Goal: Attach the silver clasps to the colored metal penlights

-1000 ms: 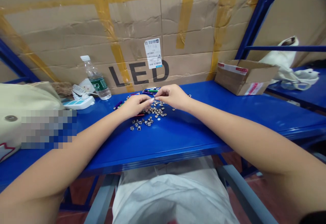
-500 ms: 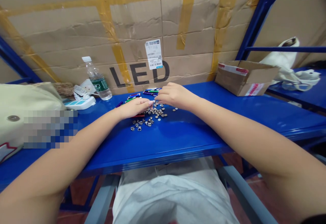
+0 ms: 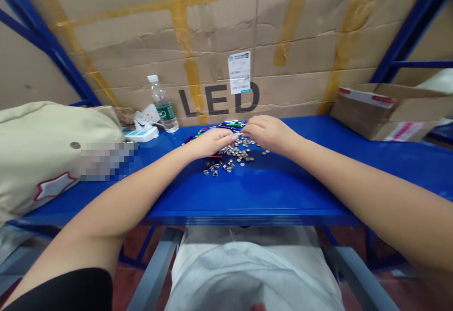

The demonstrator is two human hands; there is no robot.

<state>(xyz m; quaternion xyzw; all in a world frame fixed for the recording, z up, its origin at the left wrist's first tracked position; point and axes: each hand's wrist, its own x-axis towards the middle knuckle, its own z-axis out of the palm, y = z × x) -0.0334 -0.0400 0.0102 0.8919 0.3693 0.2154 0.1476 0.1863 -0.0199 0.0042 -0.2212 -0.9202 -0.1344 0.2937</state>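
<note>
My left hand (image 3: 215,142) and my right hand (image 3: 266,133) meet over small metal parts on the blue table (image 3: 255,190). Both have their fingers pinched together, nearly touching. Between the fingertips is something small and shiny, too small to name. Under and in front of the hands lie many small round silver discs (image 3: 239,152), like button cells. Closer to me is a cluster of shiny metal pieces (image 3: 215,173). Behind the hands are slim coloured metal tubes (image 3: 231,124), pen-like, in blue, green and purple. A red one (image 3: 215,156) lies partly under my left hand.
At the left rest a cream bag (image 3: 53,136), a white power strip (image 3: 143,134) and a water bottle (image 3: 164,108). An open cardboard box (image 3: 382,113) stands at the right. A big taped carton (image 3: 219,32) marked LED forms the back wall.
The view has turned a little left, so everything sits further right in the picture. My hands stay together over the metal parts, still pinching.
</note>
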